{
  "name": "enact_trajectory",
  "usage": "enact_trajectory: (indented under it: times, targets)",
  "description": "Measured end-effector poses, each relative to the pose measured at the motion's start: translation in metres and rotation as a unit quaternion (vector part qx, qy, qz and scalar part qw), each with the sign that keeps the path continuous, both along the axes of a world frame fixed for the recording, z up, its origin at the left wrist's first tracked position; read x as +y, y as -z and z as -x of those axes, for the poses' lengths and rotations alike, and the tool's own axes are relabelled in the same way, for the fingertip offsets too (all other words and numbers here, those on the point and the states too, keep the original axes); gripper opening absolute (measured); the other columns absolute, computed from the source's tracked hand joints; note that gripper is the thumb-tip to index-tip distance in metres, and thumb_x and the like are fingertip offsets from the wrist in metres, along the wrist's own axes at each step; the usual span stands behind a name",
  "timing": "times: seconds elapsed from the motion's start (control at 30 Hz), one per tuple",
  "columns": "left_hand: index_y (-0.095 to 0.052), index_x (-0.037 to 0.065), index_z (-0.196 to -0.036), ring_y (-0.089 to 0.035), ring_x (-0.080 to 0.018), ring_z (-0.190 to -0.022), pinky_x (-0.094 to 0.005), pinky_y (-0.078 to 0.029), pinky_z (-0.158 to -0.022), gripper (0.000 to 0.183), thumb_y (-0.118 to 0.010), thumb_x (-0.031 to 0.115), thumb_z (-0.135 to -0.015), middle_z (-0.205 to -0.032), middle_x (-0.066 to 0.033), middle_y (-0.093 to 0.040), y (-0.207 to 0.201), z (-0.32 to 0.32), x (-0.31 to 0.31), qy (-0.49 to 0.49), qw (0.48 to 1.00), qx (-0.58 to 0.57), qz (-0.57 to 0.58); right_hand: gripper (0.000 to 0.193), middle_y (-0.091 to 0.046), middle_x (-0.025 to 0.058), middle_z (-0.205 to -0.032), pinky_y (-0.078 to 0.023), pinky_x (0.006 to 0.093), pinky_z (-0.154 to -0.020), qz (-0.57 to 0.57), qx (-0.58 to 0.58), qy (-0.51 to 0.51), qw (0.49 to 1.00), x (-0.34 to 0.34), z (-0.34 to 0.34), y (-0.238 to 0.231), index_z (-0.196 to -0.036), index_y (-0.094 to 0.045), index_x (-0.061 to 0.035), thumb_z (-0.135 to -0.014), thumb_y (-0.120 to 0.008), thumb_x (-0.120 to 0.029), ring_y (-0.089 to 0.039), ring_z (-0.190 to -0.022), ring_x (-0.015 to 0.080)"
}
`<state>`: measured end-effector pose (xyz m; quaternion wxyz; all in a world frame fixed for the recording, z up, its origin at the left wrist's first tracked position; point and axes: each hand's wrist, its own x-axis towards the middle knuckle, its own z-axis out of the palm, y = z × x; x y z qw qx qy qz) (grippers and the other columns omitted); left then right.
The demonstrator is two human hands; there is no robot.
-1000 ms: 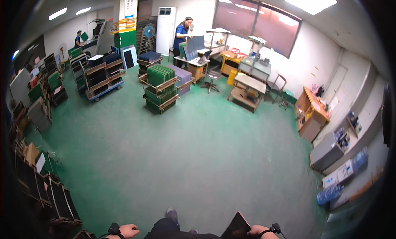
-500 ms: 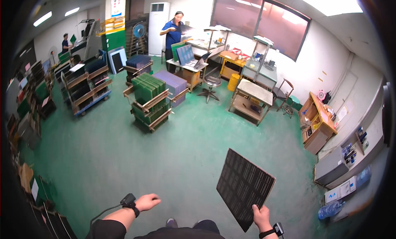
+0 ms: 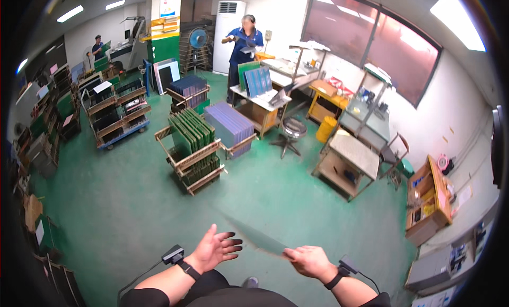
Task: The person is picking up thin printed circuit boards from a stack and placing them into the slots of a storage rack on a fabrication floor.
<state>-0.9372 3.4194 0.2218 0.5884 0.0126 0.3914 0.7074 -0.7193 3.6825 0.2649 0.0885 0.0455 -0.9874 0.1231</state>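
Observation, head feed. I see the right hand (image 3: pixel 309 262) closed on one end of a thin dark panel (image 3: pixel 260 239), thumb and fingers pinching it near the edge. The left hand (image 3: pixel 211 251) is open, palm inward, fingers spread just beside the panel's near edge; contact I cannot confirm. The panel is in the air ahead of the body, over the green floor (image 3: pixel 254 201), short of the rack (image 3: pixel 199 157) of green boards.

Risks, my judgement: the hold I can make out is at one end only, so a loosened pinch or a quick swing could let the panel twist or drop, perhaps onto the shoe (image 3: pixel 251 282) below. If the left fingers close badly, the edge could knock or scrape them. Stepping forward with the free end leading could strike the rack.

Orientation: the panel shows nearly edge-on and blurred. Its long visible line runs from the right hand up and leftward, free end pointing away from the body, to the floor left of the rack's base. Foreshortening hides which side is truly longer; I cannot read its faces.
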Motion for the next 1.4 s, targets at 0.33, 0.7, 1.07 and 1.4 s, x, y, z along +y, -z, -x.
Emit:
enact_trajectory:
  times: [0.33, 0.7, 1.07, 1.4]
  targets:
    - [-0.059, -0.002, -0.121, -0.066, -0.0306, -0.106, -0.0464, -0.050, -0.099, 0.031, -0.057, 0.010, -0.093, -0.117, -0.0160, -0.068, 0.048, 0.167, 0.161, -0.128, 0.988, -0.074, 0.051, 0.034, -0.059, -0.0004, -0.077, -0.051, 0.0342, -0.063, -0.141, -0.054, -0.125, 0.981, 0.160, 0.209, -0.006, -0.116, -0.061, -0.0105, -0.083, -0.058, -0.016, -0.061, -0.074, 0.0192]
    - [-0.050, 0.012, -0.136, -0.056, -0.0235, -0.121, -0.0440, -0.045, -0.105, 0.049, -0.070, 0.015, -0.091, -0.130, -0.0043, -0.060, -0.007, 0.380, 0.378, -0.170, 0.981, 0.035, -0.083, 0.023, -0.064, 0.0148, -0.117, -0.052, 0.0334, -0.088, 0.477, 0.134, 0.260, 0.829, 0.306, 0.331, 0.029, -0.114, -0.062, 0.0013, -0.091, -0.063, -0.003, -0.064, -0.104, 0.0211]
    - [-0.045, 0.012, -0.141, -0.051, -0.0217, -0.127, -0.0429, -0.040, -0.110, 0.048, -0.063, 0.012, -0.096, -0.136, -0.0029, -0.055, -0.030, 0.505, 0.563, -0.317, 0.939, 0.090, -0.102, 0.043, -0.061, 0.0158, -0.128, -0.053, 0.0426, -0.097, 0.900, -0.172, 0.020, 0.400, 0.464, 0.569, 0.012, -0.138, -0.044, -0.0007, -0.100, -0.058, -0.015, -0.063, -0.114, 0.0264]
    - [-0.041, 0.006, -0.143, -0.050, -0.0228, -0.130, -0.0417, -0.040, -0.110, 0.048, -0.058, 0.013, -0.099, -0.140, -0.0070, -0.052, -0.013, 0.648, 0.644, -0.326, 0.935, 0.069, -0.124, 0.050, -0.061, 0.0129, -0.129, -0.055, 0.0418, -0.093, 0.874, -0.182, 0.081, 0.443, 0.555, 0.741, 0.004, -0.139, -0.045, -0.0017, -0.095, -0.065, -0.011, -0.064, -0.112, 0.0253]
